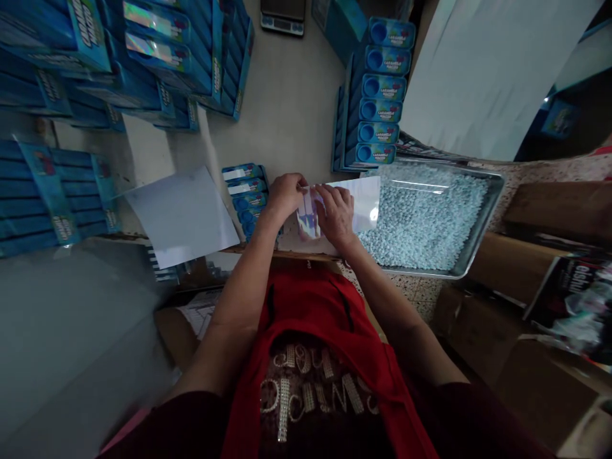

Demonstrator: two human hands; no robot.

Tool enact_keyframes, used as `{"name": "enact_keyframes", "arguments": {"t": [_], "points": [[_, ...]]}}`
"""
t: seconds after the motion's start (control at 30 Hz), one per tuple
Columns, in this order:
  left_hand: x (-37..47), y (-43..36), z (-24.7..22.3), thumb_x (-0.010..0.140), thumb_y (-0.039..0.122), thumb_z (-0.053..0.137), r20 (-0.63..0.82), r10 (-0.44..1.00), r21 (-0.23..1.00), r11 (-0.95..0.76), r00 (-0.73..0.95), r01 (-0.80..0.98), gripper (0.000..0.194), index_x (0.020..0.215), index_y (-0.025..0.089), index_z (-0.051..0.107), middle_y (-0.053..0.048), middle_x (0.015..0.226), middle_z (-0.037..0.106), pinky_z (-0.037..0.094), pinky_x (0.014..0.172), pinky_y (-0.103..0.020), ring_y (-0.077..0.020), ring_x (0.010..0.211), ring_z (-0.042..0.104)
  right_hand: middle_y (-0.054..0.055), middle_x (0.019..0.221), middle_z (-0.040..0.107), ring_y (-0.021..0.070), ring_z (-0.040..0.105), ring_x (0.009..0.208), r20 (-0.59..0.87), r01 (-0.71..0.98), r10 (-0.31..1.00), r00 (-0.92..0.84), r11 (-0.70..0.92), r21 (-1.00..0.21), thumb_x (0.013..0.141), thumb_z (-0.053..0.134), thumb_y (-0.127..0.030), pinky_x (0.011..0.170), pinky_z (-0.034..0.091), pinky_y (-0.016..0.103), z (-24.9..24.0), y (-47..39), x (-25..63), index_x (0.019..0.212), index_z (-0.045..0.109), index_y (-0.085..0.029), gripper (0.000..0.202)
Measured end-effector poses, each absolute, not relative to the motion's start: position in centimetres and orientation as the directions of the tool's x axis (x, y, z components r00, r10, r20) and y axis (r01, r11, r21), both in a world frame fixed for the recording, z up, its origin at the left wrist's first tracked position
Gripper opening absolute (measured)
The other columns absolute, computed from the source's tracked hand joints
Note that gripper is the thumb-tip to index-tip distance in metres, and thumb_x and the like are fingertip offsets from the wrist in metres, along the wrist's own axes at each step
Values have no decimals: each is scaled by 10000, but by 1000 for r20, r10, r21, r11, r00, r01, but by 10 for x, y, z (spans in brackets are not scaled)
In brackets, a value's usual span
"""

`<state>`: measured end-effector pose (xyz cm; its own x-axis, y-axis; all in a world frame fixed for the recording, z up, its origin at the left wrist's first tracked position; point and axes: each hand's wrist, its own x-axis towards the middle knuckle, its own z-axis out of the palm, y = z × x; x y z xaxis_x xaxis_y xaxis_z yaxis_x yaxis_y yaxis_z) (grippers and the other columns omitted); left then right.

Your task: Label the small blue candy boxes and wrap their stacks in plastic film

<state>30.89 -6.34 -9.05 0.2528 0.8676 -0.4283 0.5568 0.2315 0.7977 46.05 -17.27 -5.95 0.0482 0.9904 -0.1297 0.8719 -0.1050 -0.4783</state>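
Note:
Over the near edge of the table, both hands are at a shiny, iridescent sticker sheet (pixel 367 203) with a whitish backing. My left hand (pixel 285 196) is closed in a pinch at the sheet's left end; its fingertips partly hide what they grip. My right hand (pixel 337 213) lies across the sheet with bent fingers, holding it from above. Just left of my left hand stands a short row of small blue candy boxes (pixel 249 203), some with pale shiny strips on top. A loose white paper sheet (pixel 184 213) lies farther left.
A metal tray (pixel 482 237) of pale blue candies sits close on the right. Blue candy boxes (pixel 380 111) stand in a row behind it, with large blue stacks (pixel 157 57) at back left. A small scale (pixel 283 24) is at the far edge. Cardboard boxes (pixel 516 268) crowd the right.

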Motion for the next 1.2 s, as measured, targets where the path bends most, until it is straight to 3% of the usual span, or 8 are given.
{"name": "enact_keyframes", "arguments": {"t": [0.13,0.33,0.53,0.73,0.83,0.93,1.03,1.2], "points": [[309,-68,-89,663,81,832,-425,882,824,283,205,491,216,675,255,706,-25,626,587,526,935,-414,-275,799,632,137,1190,739,330,567,1150,-182,888,983,24,-104,-448,1112,487,-328,1011,422,472,-61,-152,457,1529,634,-248,449],[310,-68,-94,690,82,802,-456,868,774,278,196,569,207,651,250,688,-41,643,612,527,938,-422,-287,807,650,164,1140,711,343,543,1127,-214,935,976,-37,-42,-353,1116,487,-279,955,399,490,-61,-149,454,1464,699,-235,410],[310,-64,-102,680,46,729,-428,890,743,248,157,622,223,653,250,643,-52,678,637,536,988,-438,-303,866,667,125,1037,683,326,564,1051,-253,896,966,58,-162,-413,998,689,-304,879,429,472,-21,-174,456,995,791,-246,117],[317,-57,-94,799,131,787,-344,929,831,232,139,506,143,838,249,717,-99,960,750,466,1181,-501,-355,1197,677,-51,672,483,172,444,641,-439,380,856,274,-516,-768,820,787,-256,656,392,346,54,-200,481,937,681,-283,160],[312,-69,-71,861,368,874,-288,953,906,241,89,349,256,1053,246,756,-124,1216,752,486,1193,-469,-351,1389,612,-54,666,528,152,443,600,-609,-4,760,227,-625,-781,783,839,-402,588,382,316,66,-201,488,925,685,-289,237],[299,-95,-48,920,753,721,-455,879,890,443,143,111,560,1066,214,763,-146,1111,774,603,1028,-460,-344,1247,719,-25,727,626,141,486,627,-693,-184,704,153,-669,-720,710,894,-504,577,377,296,62,-197,484,855,691,-273,341],[285,-121,-34,837,966,584,-649,650,679,729,394,-84,826,1006,180,773,-169,947,785,658,851,-438,-329,1029,793,-32,685,610,118,450,610,-723,-204,684,92,-698,-686,679,919,-529,570,330,276,56,-193,476,799,700,-251,374],[276,-141,-27,590,692,1001,-677,586,568,801,444,-190,688,982,174,773,-100,931,798,644,788,-338,-218,857,777,-32,665,635,97,438,575,-764,-188,646,11,-749,-636,656,950,-514,542,307,259,54,-189,465,764,718,-228,384]]}}
